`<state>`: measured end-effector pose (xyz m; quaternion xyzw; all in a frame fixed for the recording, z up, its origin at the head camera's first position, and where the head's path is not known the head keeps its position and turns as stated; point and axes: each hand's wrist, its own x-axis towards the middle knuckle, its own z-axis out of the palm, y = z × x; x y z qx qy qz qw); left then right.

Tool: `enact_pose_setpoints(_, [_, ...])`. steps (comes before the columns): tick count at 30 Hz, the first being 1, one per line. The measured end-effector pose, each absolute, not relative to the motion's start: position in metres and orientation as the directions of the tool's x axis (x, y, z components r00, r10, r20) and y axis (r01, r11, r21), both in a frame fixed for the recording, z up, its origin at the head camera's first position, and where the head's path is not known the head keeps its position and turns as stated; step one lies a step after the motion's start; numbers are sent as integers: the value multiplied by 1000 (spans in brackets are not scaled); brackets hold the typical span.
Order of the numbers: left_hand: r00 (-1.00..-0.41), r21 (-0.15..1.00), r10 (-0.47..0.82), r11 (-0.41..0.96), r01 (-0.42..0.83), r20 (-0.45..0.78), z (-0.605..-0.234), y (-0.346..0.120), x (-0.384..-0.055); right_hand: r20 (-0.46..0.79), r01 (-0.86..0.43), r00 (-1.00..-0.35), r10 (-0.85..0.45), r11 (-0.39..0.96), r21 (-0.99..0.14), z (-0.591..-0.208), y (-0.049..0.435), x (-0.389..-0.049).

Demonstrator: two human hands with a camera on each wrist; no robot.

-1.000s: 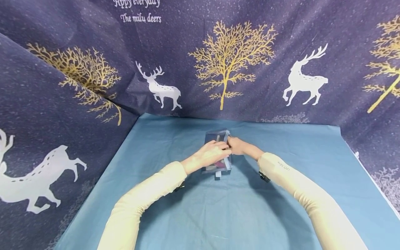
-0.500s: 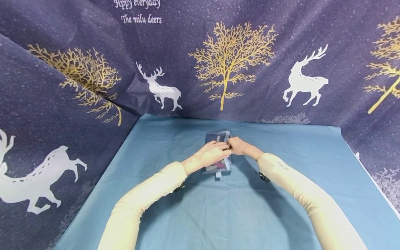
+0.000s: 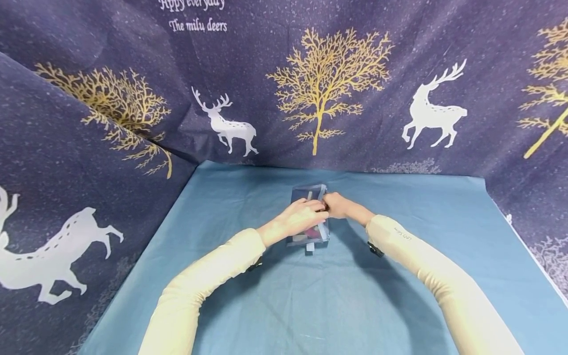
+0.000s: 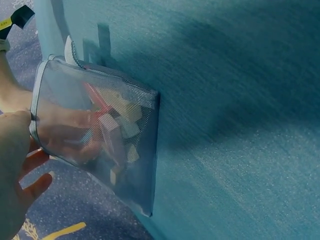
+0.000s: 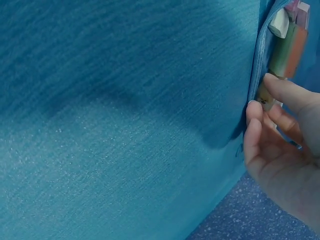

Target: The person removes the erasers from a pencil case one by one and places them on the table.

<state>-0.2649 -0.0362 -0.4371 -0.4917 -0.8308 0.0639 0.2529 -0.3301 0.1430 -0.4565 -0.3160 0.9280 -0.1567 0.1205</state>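
1. Grip, right hand: thumb and fingertips pinching small tan piece at mesh pouch mouth.
2. Left hand: holding pouch rim, thumb on it, other fingers partly spread.
3. Pouch: sheer blue-grey mesh, zip edge, pale fabric tab; over far middle of blue cloth. Chunky blocks inside, one green-orange block.
4. Cream sleeves, right one lettered, too small to read.
5. Dark backdrop: "everyday", "The milu deers".

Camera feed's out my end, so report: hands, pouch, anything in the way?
Left hand grips pouch rim. Right hand pinches block at open mouth. More blocks alongside.
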Motion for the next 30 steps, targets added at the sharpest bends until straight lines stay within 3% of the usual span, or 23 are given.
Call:
enact_pose_setpoints(20, [-438,-307,841,529,791,319,-436,-34,-264,-57,-614,-749,-660,724,-315,-450,145,-326])
enact_pose_setpoints(30, [-461,-272,831,543,794,311,-434,-35,-263,-65,-584,-771,-633,744,-324,-451,149,-326])
